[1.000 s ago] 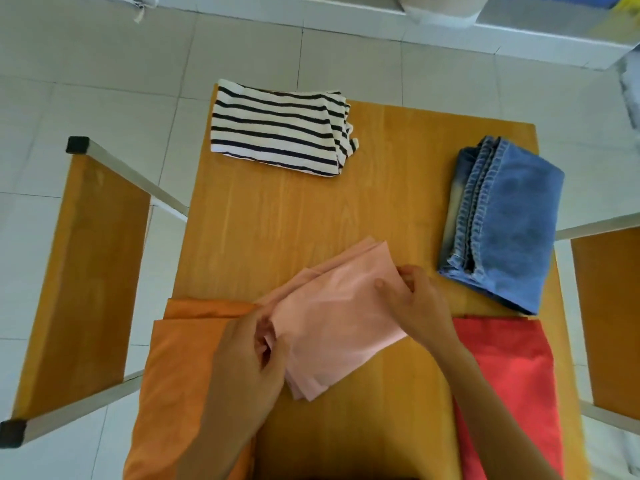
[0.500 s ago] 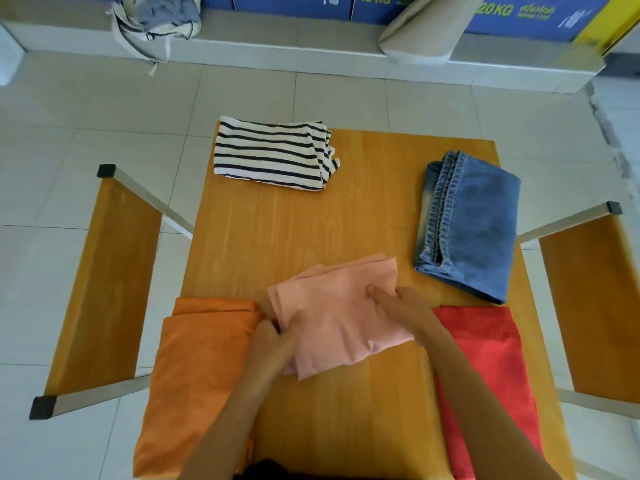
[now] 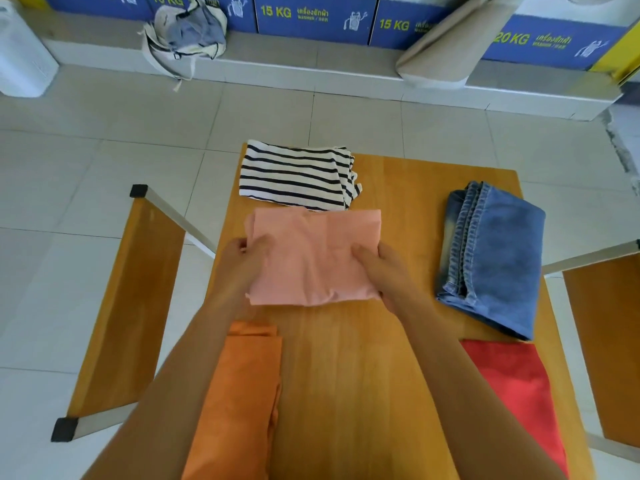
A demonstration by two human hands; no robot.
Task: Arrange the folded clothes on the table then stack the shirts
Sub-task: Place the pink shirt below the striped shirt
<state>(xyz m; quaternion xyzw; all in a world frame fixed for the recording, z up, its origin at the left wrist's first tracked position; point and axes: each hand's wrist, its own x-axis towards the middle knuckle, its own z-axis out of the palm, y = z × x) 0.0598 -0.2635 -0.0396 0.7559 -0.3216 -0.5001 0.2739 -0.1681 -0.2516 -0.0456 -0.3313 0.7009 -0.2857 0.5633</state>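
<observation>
Both hands are clamped on the folded pink shirt (image 3: pixel 313 256): the left hand (image 3: pixel 242 263) is closed on its left edge and the right hand (image 3: pixel 384 271) on its lower right corner, thumbs laid on top. The shirt is held over the middle of the wooden counter (image 3: pixel 398 216), its far edge just beside the striped shirt (image 3: pixel 298 176). Folded jeans (image 3: pixel 491 254) are placed at the right, an orange garment (image 3: pixel 239 400) at near left and a red garment (image 3: pixel 516 386) at near right.
</observation>
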